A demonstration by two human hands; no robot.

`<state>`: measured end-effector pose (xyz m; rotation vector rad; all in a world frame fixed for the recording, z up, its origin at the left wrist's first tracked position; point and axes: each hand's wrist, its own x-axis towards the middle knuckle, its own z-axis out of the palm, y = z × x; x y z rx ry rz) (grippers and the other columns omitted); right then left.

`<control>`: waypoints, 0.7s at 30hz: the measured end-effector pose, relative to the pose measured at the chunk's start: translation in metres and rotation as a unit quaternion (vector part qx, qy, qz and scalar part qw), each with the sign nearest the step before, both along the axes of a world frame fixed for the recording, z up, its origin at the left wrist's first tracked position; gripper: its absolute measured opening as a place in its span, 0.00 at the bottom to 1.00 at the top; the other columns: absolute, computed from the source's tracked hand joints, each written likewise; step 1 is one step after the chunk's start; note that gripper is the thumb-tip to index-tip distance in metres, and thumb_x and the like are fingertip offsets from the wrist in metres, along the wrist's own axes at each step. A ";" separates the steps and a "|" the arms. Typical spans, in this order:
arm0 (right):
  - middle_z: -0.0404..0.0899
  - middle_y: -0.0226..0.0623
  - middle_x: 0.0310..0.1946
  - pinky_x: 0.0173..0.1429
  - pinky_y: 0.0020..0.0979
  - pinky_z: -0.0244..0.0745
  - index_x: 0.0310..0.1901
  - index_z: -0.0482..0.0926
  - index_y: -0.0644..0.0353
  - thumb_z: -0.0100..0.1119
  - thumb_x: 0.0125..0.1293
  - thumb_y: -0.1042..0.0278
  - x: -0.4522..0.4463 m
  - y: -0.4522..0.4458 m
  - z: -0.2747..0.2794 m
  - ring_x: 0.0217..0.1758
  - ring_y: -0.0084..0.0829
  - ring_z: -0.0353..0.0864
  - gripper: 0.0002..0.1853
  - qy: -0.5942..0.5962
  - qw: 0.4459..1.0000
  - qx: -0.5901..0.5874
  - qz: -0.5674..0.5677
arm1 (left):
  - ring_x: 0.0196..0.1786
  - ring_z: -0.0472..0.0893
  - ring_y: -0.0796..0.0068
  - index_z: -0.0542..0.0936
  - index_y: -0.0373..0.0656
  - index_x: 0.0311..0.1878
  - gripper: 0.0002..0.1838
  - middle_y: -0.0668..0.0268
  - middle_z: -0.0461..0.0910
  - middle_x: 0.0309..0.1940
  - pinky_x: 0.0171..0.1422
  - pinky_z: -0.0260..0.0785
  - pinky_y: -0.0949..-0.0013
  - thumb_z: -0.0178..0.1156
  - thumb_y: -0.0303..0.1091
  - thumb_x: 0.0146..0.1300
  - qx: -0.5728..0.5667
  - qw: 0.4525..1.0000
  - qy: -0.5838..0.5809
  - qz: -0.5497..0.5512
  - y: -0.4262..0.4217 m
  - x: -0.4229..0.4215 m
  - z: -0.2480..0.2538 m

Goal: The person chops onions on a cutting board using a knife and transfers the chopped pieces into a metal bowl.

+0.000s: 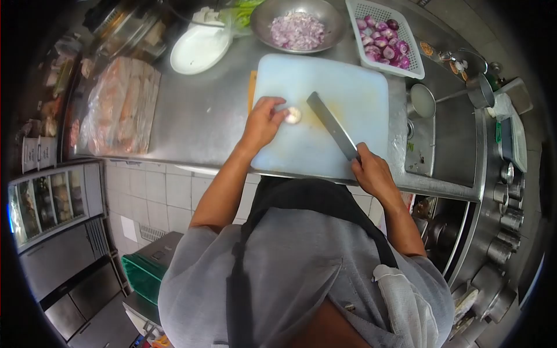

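My right hand (373, 171) grips the handle of a knife (333, 126) with a long, broad blade. The blade points up and to the left over the white cutting board (354, 87). On the board lies a small, pale, round piece of onion (295, 116) with a purplish tint. My left hand (265, 123) is just left of this piece, fingers bent and apart, the thumb tip at its edge. Whether the thumb presses on it, I cannot tell. A gap separates the blade from the onion piece.
Beyond the board stands a metal bowl (339, 29) of chopped purple onion. At its right is a white basket (415, 71) of peeled onions. A white plate (197, 55) and a plastic-wrapped package (122, 107) lie left. The sink (452, 130) is at right.
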<state>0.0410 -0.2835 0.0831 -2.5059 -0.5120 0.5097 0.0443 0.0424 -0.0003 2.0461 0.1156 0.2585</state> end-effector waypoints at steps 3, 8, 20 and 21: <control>0.84 0.61 0.34 0.46 0.61 0.75 0.51 0.68 0.64 0.54 0.74 0.68 0.000 0.010 0.008 0.40 0.67 0.83 0.11 -0.007 0.998 -0.058 0.038 | 0.46 0.81 0.56 0.84 0.40 0.52 0.13 0.58 0.81 0.48 0.52 0.77 0.59 0.71 0.29 0.66 0.054 0.997 -0.053 -0.004 -0.009 -0.016 0.019; 0.82 0.61 0.31 0.45 0.62 0.75 0.49 0.67 0.65 0.53 0.75 0.69 0.004 0.022 0.036 0.39 0.66 0.83 0.09 -0.034 0.995 -0.042 0.087 | 0.47 0.82 0.57 0.85 0.38 0.49 0.12 0.60 0.82 0.45 0.52 0.76 0.61 0.71 0.26 0.62 0.162 0.978 -0.120 -0.045 -0.012 -0.013 0.008; 0.85 0.60 0.34 0.48 0.61 0.77 0.53 0.71 0.66 0.53 0.76 0.69 0.032 0.035 0.010 0.41 0.65 0.86 0.11 0.006 0.987 -0.031 0.157 | 0.50 0.82 0.52 0.84 0.39 0.49 0.11 0.57 0.83 0.46 0.55 0.75 0.56 0.71 0.25 0.63 0.142 0.982 -0.123 -0.035 -0.018 -0.015 -0.002; 0.86 0.60 0.35 0.48 0.61 0.77 0.54 0.71 0.66 0.53 0.76 0.68 0.033 0.040 0.001 0.41 0.65 0.86 0.12 0.005 0.987 -0.029 0.158 | 0.50 0.81 0.50 0.84 0.40 0.49 0.12 0.56 0.83 0.47 0.55 0.74 0.53 0.70 0.25 0.63 0.131 0.983 -0.124 -0.035 -0.020 -0.014 -0.002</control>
